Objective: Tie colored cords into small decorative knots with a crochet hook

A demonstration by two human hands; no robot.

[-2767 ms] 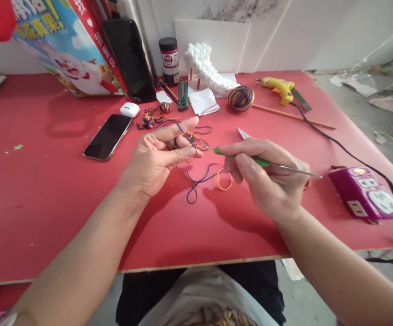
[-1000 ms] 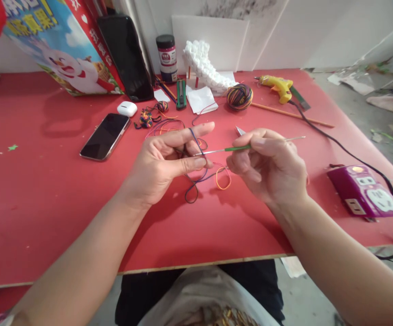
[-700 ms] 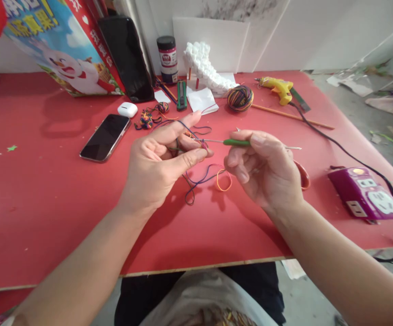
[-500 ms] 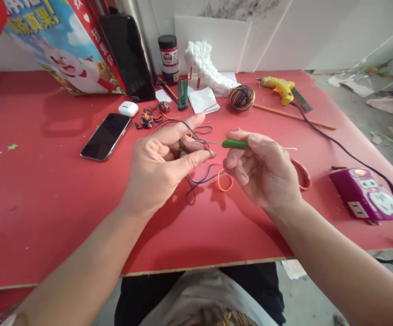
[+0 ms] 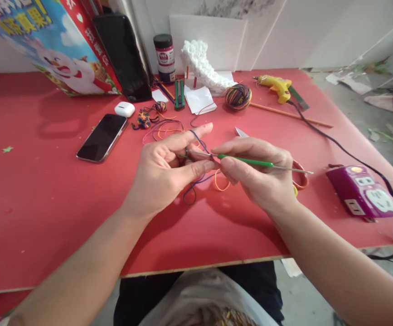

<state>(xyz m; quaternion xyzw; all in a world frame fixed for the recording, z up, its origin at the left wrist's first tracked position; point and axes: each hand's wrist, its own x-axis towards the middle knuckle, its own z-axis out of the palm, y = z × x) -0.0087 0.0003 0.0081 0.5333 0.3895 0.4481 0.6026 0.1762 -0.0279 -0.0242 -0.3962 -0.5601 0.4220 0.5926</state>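
Observation:
My left hand (image 5: 169, 172) pinches multicoloured yarn (image 5: 199, 138) between thumb and fingers, and a dark strand runs over its raised index finger. In my right hand (image 5: 260, 167) is a crochet hook (image 5: 250, 160) with a green handle and metal at both ends. Its left tip reaches into the yarn at the left fingertips; the small stitches there are mostly hidden. Loose loops of blue and orange yarn (image 5: 222, 188) lie on the table below the hands. The yarn ball (image 5: 238, 97) rests farther back.
Scissors (image 5: 301, 175) lie partly under my right hand. Behind are a glue gun (image 5: 276, 87), a green box cutter (image 5: 179, 94), a jar (image 5: 165, 58) and a white folded-paper piece (image 5: 205, 65). A phone (image 5: 103, 137) lies left; a purple power strip (image 5: 364, 190) sits right, with its cord.
My right hand has moved slightly left and closed more around the hook, whose right end now tilts lower. The hook tip sits closer in at the left fingertips. The view has shifted slightly.

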